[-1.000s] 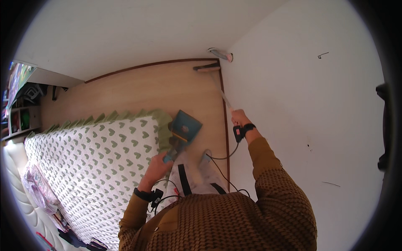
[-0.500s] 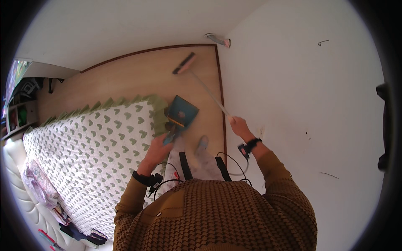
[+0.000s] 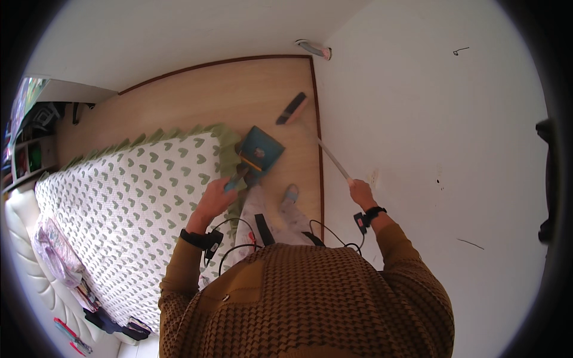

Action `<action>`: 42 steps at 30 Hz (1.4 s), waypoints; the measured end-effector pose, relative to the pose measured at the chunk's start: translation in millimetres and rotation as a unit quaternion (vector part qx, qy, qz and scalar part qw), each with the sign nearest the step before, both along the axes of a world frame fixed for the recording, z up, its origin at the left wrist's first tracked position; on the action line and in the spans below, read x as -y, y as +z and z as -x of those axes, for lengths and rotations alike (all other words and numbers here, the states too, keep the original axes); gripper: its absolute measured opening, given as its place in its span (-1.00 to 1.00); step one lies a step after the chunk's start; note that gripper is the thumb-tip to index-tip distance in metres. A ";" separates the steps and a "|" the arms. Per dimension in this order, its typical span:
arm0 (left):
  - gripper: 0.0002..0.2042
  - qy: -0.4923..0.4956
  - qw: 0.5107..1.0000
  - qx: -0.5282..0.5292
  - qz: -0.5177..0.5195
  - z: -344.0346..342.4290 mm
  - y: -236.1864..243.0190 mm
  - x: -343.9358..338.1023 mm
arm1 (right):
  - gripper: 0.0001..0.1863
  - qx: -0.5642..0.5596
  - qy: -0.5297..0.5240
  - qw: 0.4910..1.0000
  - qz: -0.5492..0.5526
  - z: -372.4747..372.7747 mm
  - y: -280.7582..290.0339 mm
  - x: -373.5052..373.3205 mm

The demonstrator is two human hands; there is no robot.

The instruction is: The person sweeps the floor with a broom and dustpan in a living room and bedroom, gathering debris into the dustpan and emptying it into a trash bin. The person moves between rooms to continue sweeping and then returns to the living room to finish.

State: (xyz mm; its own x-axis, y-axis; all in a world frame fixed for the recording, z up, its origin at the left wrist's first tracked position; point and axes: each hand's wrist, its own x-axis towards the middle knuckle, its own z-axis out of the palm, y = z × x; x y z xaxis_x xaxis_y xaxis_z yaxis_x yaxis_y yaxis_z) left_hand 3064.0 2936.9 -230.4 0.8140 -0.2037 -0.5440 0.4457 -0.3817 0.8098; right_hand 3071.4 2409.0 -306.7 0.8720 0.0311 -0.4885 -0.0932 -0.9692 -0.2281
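My left hand point(image 3: 215, 198) is closed round the handle of a teal dustpan point(image 3: 267, 152), beside the corner of the bed. The pan's open edge points away from me, and a yellow strip crosses it near the handle. In my right hand point(image 3: 362, 195) I grip the pale stick of a broom point(image 3: 292, 108). Its head, pink with dark bristles, is over the floor beyond the dustpan, close to the right wall, and the pink part is a little blurred. Whether the bristles touch the floor I cannot tell.
The bed point(image 3: 131, 197) fills the left side, its white cover patterned with green hearts and edged by a green frill point(image 3: 224, 146). A dark red baseboard point(image 3: 316, 119) runs along the white wall point(image 3: 418, 149). Shelves point(image 3: 30, 156) stand far left. My shoe point(image 3: 290, 193) is on the wooden floor.
The broom head has swung right and nearer to me, toward the right wall. My right hand has moved right and slightly back; my left hand has shifted slightly left with the dustpan handle.
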 end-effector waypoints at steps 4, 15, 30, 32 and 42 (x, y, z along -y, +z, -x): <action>-0.72 0.029 0.999 -0.029 -0.012 14.2 18.7 11.1 | -0.67 -0.013 0.014 1.000 0.021 14.1 27.7 5.3; -0.67 0.038 0.992 -0.115 0.041 28.2 65.4 33.8 | -0.70 0.028 0.079 0.987 -0.140 -55.9 -28.5 -104.5; -0.68 -0.006 0.998 -0.058 -0.016 42.9 59.3 49.5 | -0.83 -0.008 0.073 0.996 0.056 27.5 56.4 44.4; -0.69 0.002 0.998 -0.058 -0.007 40.5 54.2 52.9 | -0.82 0.008 0.037 0.997 0.074 27.0 69.8 54.5; -0.67 -0.081 0.995 0.013 -0.056 -3.4 46.4 68.9 | -0.60 0.138 0.037 0.989 0.026 -89.3 -35.4 4.4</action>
State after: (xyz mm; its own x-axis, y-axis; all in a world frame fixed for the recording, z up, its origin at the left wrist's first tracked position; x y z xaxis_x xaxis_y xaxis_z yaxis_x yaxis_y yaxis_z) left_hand 3067.4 2868.0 -183.9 0.7894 -0.2734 -0.5496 0.3502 -0.5347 0.7691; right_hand 3160.7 2404.5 -342.2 0.9687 0.0806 -0.2349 0.0369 -0.9821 -0.1848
